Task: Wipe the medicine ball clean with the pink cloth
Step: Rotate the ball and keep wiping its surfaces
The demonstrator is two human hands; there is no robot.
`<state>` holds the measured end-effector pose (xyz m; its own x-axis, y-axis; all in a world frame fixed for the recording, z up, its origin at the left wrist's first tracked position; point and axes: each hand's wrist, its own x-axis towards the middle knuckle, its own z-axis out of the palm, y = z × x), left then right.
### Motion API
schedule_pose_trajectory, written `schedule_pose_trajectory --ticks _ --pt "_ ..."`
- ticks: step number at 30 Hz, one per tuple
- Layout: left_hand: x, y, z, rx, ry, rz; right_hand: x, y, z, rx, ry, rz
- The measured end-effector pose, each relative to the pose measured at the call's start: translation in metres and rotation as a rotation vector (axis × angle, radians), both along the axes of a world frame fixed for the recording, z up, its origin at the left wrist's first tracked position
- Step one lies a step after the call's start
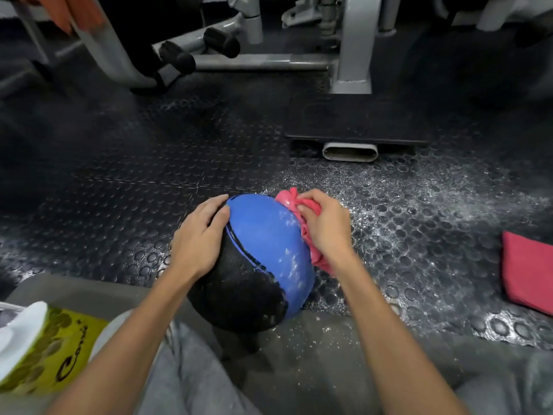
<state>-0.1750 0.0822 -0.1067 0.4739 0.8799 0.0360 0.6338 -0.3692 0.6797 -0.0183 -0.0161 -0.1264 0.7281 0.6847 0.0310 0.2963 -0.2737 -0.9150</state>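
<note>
Wiping is under way — the medicine ball (pixel 254 259) sits on the floor (pixel 149 163) before the knees, the left hand (pixel 200 238) flat on it, the right hand (pixel 324 227) clutching the pink cloth (pixel 302 232) to its blue side (white specks remain); next, probably sweep across them.

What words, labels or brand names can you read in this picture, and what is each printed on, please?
"C": large dark script initial on the yellow-green packet, lower left; the letters after it are too blurred to read.
No text shows on the medicine ball or the pink cloth.
</note>
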Motion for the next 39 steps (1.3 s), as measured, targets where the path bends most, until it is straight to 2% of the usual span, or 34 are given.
schedule_pose_trajectory --ticks 2,3,6,8,12,13,16,19,21,23,25,28,30,33,36,39 --pt "0.004 0.001 0.001 -0.004 0.013 0.006 0.008 0.001 -0.002 -0.021 0.086 -0.048" --pt "0.006 0.002 0.002 -0.004 0.023 0.014 0.001 -0.002 -0.002 0.033 0.043 -0.062" --pt "0.011 0.005 0.002 0.0 0.045 0.018 -0.051 -0.021 0.002 0.195 -0.387 -0.005" --pt "0.01 0.005 0.003 -0.002 0.042 -0.004 -0.07 -0.027 0.003 0.214 -0.531 0.09" --pt "0.008 0.004 0.003 -0.011 0.04 0.0 -0.022 0.006 0.014 0.108 -0.201 0.092" --pt "0.01 0.002 0.003 -0.008 0.055 0.014 -0.01 0.016 0.019 0.043 -0.179 0.077" --pt "0.021 0.001 0.007 -0.013 0.13 0.073 -0.012 0.028 0.026 -0.01 -0.324 0.089" --pt "0.035 0.011 0.01 -0.074 0.177 0.117 -0.055 0.001 0.013 0.146 -0.571 0.016" --pt "0.043 0.023 0.008 -0.115 0.185 0.107 -0.081 -0.027 -0.013 0.292 -0.651 -0.03" --pt "0.047 0.03 0.008 -0.136 0.204 0.085 -0.096 -0.049 -0.036 0.353 -0.72 -0.021" --pt "0.05 0.034 0.008 -0.167 0.181 0.029 -0.092 -0.046 -0.037 0.342 -0.722 -0.024" --pt "0.053 0.037 0.009 -0.279 0.072 -0.066 -0.064 -0.009 -0.004 0.233 -0.616 -0.04" --pt "0.055 0.04 0.008 -0.296 0.079 -0.08 -0.041 0.012 0.015 0.171 -0.523 0.065" --pt "0.056 0.037 0.013 -0.273 0.1 -0.092 -0.026 0.018 0.015 0.195 -0.506 0.153" --pt "0.066 0.039 0.016 -0.226 0.133 0.025 -0.043 -0.012 -0.027 0.391 -0.513 -0.026" --pt "0.073 0.048 0.019 -0.25 0.128 0.102 -0.085 -0.058 -0.105 0.385 -0.452 -0.167"
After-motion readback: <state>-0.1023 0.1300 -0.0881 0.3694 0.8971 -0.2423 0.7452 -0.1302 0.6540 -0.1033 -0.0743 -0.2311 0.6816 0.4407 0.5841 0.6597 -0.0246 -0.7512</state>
